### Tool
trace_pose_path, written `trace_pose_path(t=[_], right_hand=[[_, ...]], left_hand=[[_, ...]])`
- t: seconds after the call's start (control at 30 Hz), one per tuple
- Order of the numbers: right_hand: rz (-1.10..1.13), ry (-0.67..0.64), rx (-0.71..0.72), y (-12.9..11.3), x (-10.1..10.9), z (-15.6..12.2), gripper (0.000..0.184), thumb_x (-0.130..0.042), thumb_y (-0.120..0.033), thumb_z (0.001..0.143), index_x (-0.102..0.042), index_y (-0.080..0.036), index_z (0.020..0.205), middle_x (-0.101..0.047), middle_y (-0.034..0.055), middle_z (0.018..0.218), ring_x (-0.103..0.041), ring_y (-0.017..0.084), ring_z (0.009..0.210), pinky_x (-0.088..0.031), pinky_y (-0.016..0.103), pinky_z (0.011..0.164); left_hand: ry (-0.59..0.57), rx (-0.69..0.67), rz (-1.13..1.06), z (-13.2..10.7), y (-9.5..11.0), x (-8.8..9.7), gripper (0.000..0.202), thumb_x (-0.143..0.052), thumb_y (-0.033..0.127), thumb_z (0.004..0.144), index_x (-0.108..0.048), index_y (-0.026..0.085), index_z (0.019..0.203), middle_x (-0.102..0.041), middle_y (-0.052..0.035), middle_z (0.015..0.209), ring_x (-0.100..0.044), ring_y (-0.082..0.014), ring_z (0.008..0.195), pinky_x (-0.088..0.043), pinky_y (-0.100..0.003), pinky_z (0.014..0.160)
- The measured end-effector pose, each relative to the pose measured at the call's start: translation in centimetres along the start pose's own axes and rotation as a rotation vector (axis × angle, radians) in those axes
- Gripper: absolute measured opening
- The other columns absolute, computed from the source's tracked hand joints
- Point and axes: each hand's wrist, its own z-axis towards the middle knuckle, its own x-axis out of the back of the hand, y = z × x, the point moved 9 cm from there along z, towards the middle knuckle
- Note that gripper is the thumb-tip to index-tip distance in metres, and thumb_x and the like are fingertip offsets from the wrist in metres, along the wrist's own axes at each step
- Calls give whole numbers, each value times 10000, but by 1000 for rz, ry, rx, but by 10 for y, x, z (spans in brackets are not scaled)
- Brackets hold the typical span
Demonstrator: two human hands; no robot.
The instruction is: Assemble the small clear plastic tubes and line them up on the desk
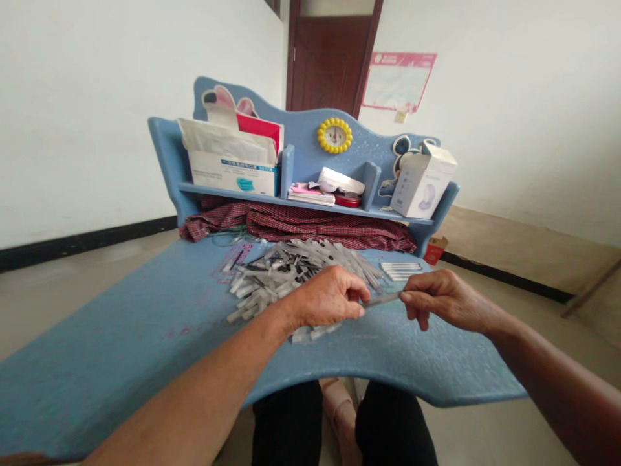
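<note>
A thin, greyish, see-through strip (383, 300) is stretched between my two hands above the front of the desk. My left hand (334, 296) pinches its left end with thumb and fingers. The other end sits between the thumb and forefinger of my right hand (436, 299). Just behind and left of my left hand lies a loose pile of similar clear and dark strips (272, 275). Beyond my right hand, several slim whitish sticks (400, 270) lie side by side in a row. What the strip contains is too small to tell.
The blue desk (121, 336) has a curved front edge. At its back, a shelf holds an open white box (233, 171), a smaller white box (421, 184) and a yellow-rimmed dial (334, 135). Bunched checked cloth (301, 223) lies below the shelf.
</note>
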Motion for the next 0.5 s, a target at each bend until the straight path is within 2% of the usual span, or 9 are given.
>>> trace_pose_path(t=[0.33,0.5], right_hand=[[-18,4,25,-13,0,4,387,-553,-490,814,-610,-149,641,-589,-1,491,-568,100,442,-403,204,450],[11,38,58,-22,2,9,419,-527,-520,821,-602,-145,649,-599,8,518,-574,97,441,-406,200,444]], left_hand=[[-10,35,21,0,-3,-2,192,-581,190,675,-699,112,806,-578,11,647,-486,-90,582,-338,-196,539],[17,10,-7,-1,-1,1,133,-561,166,676,-671,113,726,-516,35,582,-445,-75,547,-316,-189,517]])
